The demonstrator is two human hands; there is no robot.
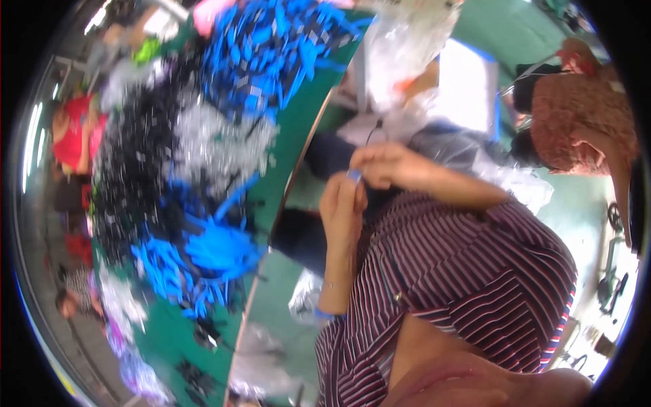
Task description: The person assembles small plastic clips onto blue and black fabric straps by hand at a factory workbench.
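Observation:
My left hand (341, 203) and my right hand (383, 165) meet in front of my striped shirt, beside the green table's edge. Both have closed fingers, pinching a small blue-and-white piece (354, 175) between them. Blur and the fingers hide most of it, so its kind cannot be made out. On the green table (298, 115) to the left lie a heap of blue straps (271, 47) at the far end and a second bunch of blue straps (210, 251) nearer. Between them are small clear plastic pieces (217, 139) and a long pile of small black pieces (129, 169).
Clear plastic bags (407, 54) and a white box (468, 85) stand past my right arm. A person in a reddish patterned top (576, 122) is at the right. Someone in red (78, 132) is across the table. More plastic (261, 359) lies beside the table's near edge.

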